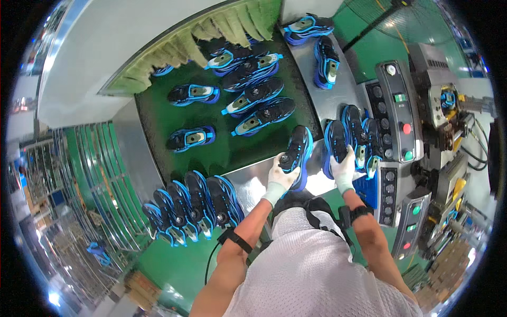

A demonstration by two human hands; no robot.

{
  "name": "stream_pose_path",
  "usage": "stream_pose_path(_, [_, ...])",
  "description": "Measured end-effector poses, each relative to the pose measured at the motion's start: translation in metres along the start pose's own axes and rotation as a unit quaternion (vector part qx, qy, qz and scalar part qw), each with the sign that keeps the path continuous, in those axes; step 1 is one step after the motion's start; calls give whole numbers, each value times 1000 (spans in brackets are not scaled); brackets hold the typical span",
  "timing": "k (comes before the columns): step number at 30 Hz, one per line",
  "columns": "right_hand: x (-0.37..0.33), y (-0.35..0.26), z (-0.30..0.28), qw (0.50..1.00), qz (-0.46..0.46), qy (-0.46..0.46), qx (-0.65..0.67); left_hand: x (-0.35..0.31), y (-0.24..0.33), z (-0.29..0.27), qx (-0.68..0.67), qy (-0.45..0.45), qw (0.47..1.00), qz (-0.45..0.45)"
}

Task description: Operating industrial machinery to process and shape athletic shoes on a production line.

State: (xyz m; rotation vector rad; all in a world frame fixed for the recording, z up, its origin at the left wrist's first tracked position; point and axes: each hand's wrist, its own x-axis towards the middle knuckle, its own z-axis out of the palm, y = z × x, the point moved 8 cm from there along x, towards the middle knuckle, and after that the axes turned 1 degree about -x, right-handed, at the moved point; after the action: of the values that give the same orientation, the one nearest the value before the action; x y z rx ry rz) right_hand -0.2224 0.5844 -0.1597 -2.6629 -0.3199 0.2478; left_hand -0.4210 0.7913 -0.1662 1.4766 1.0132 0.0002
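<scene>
My gloved left hand point(281, 177) is closed round the heel end of a black and blue sneaker point(300, 145), its toe pointing away from me. The sneaker is at the near right corner of a dark green conveyor belt point(174, 113). My gloved right hand point(344, 168) grips the heel end of another sneaker point(335, 138) of the same kind, to the right over the metal ledge. Right beside that one stand more matching sneakers point(360, 132), toes away from me, with pale green shoe lasts showing at their heels. Both hands wear thin white gloves.
Several sneakers point(255, 94) lie on the belt, some under a fringed fabric curtain point(200, 39). A row of sneakers point(198, 198) stands at the near left. Two more rest on the metal side table point(346, 87). Control panels with buttons point(402, 113) and machines line the right; metal racks point(105, 179) stand left.
</scene>
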Motion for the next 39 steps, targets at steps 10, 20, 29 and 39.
stream_pose_path(10, [-70,-1,-144,912,153,-25,381,-28,96,32,55,-109,987,105])
stream_pose_path(20, [-351,154,-247,692,396,304,521,-213,113,276,181,-525,792,255])
stream_pose_path(29, [-744,176,-321,453,572,676,105,-607,45,422,123,-839,491,200])
stream_pose_path(39, [-988,289,-331,276,776,564,-52,-896,-141,545,151,-788,335,494])
